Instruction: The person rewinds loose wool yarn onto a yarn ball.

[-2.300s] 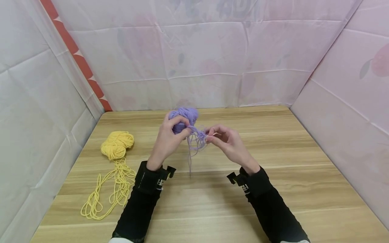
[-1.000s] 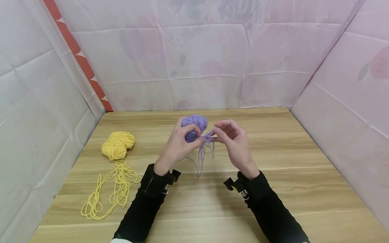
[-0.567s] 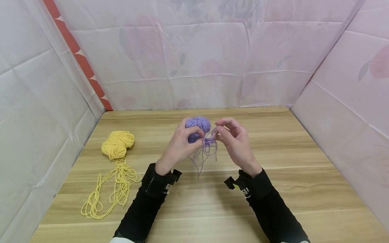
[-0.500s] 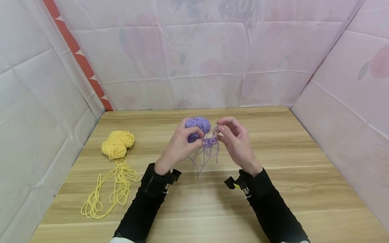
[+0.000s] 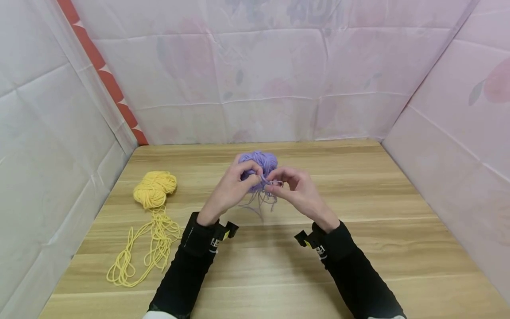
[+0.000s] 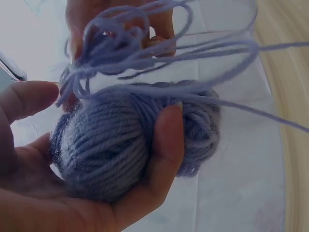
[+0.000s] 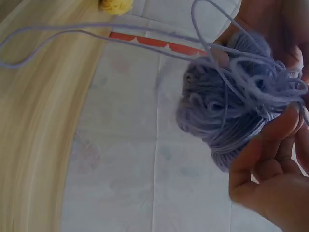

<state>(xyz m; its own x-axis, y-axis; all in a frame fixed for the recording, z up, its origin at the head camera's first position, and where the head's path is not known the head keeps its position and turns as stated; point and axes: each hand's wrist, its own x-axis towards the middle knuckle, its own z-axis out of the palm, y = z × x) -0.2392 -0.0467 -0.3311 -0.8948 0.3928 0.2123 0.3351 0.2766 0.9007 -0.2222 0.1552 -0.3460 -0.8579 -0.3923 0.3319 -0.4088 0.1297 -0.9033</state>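
Observation:
A purple ball of yarn (image 5: 264,160) is held above the table by my left hand (image 5: 229,185), whose fingers curl round it in the left wrist view. My left thumb (image 6: 34,94) lies close to the strands at the ball's edge. My right hand (image 5: 296,191) pinches a tangle of loose purple strands (image 7: 268,89) right beside the ball. Several loops and loose ends hang below both hands in the head view. Which strand crosses which inside the tangle cannot be made out.
On the left of the wooden table (image 5: 358,266) lies a yellow ball of yarn (image 5: 154,189). Its loose yellow strands (image 5: 155,243) spread toward the front, near my left sleeve. Pale printed cloth walls (image 5: 271,88) enclose the back and sides.
My right hand, which was raised a little to the right pulling at strands, has come down and left against the tangle. My left hand has shifted slightly left, still holding the purple ball.

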